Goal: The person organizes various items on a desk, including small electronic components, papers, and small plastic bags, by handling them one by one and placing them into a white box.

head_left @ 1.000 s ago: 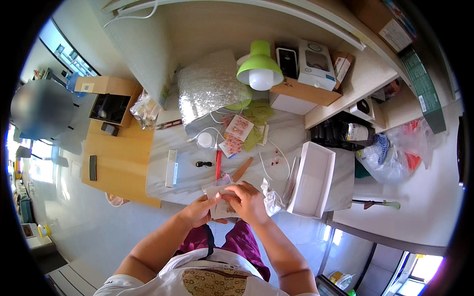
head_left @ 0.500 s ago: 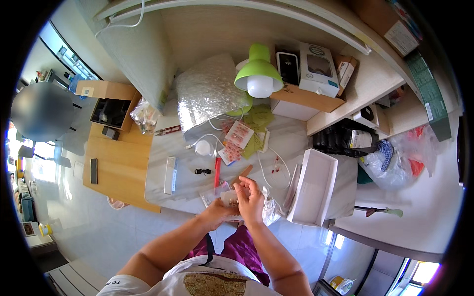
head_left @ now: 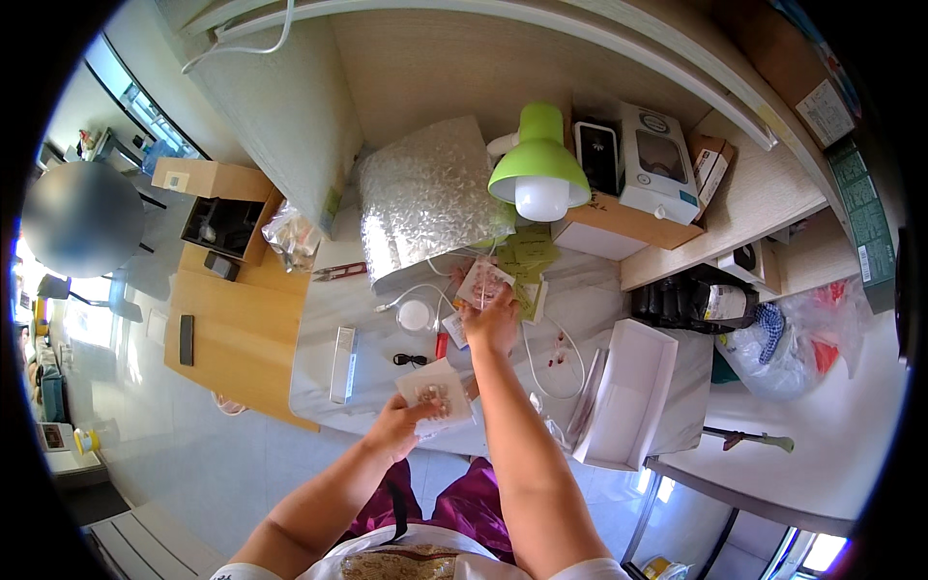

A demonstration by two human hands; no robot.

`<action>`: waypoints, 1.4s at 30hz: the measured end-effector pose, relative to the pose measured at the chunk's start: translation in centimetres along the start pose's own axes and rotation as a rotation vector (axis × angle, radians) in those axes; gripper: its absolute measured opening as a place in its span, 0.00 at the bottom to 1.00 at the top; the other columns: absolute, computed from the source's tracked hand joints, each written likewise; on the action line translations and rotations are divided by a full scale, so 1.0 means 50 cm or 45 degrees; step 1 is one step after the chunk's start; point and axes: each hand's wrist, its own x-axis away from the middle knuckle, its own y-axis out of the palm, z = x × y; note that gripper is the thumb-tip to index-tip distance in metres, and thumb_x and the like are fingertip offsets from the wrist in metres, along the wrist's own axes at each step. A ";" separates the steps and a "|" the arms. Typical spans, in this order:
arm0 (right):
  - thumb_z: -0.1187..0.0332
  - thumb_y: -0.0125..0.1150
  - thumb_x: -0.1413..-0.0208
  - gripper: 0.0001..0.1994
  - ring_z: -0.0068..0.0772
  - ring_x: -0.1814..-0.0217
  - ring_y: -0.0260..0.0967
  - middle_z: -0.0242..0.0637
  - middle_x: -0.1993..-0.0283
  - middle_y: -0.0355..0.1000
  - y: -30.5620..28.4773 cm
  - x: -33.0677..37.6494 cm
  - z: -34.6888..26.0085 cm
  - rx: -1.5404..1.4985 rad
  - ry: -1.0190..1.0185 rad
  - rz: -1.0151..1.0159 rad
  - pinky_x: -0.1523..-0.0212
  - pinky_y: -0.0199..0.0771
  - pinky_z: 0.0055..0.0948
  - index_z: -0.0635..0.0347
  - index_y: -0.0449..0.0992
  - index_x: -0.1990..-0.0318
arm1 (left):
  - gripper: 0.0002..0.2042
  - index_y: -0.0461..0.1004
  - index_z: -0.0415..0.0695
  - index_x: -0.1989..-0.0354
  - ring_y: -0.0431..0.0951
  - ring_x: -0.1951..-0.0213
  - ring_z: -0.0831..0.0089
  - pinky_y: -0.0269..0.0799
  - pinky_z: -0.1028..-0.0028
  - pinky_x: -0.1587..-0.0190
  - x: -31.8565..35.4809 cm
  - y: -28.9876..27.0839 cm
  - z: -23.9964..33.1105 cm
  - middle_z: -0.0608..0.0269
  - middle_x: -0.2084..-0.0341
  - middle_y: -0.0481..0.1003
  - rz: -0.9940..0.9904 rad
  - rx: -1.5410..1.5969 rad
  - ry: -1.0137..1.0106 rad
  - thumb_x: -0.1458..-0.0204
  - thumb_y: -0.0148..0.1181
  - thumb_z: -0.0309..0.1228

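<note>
The right arm stretches straight forward over the desk, elbow nearly locked, and the right hand lies far out with its fingers closed in a pinch on the lower edge of a packet, a small clear one with pinkish contents. That packet sits near the middle of the desk, just in front of the lamp and beside yellow-green notes.

The left arm is bent and kept close to the body. The left hand hovers at the desk's near edge, thumb on top and fingers curled below, gripping a second packet by its lower left corner; this one is held flat and slightly tilted, just off the desk's front edge.

Counted: 2 hands, 2 packets, 1 green lamp. 1 silvery bubble-wrap bag lies behind the far packet. 1 round white puck with a cable sits left of the right hand, and 1 white bar lies further left. 1 open white box stands at the right, well apart from both hands. 1 red pen lies between the 2 hands, partly hidden by the right wrist.
</note>
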 end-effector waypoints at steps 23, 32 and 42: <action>0.56 0.69 0.60 0.36 0.39 0.53 0.68 0.46 0.55 0.71 -0.089 -0.085 0.076 -0.281 -0.670 0.013 0.52 0.66 0.39 0.63 0.63 0.44 | 0.16 0.66 0.38 0.49 0.73 0.54 0.62 0.70 0.62 0.53 -0.044 0.025 -0.020 0.57 0.55 0.72 0.110 0.032 0.082 0.48 0.55 0.23; 0.41 0.55 0.51 0.41 0.45 0.62 0.75 0.51 0.63 0.75 -0.237 0.174 0.076 -0.723 0.189 -0.623 0.64 0.73 0.38 0.70 0.57 0.42 | 0.14 0.64 0.39 0.47 0.69 0.54 0.78 0.65 0.77 0.51 -0.076 0.082 -0.061 0.64 0.55 0.70 -0.015 -0.405 0.682 0.42 0.48 0.24; 0.41 0.42 0.43 0.28 0.53 0.72 0.73 0.46 0.74 0.74 -0.223 0.199 0.101 -0.250 -0.027 -0.583 0.72 0.72 0.47 0.60 0.70 0.58 | 0.26 0.62 0.40 0.43 0.69 0.50 0.73 0.65 0.70 0.48 -0.023 0.069 -0.083 0.62 0.50 0.69 -0.286 -0.234 0.355 0.51 0.62 0.28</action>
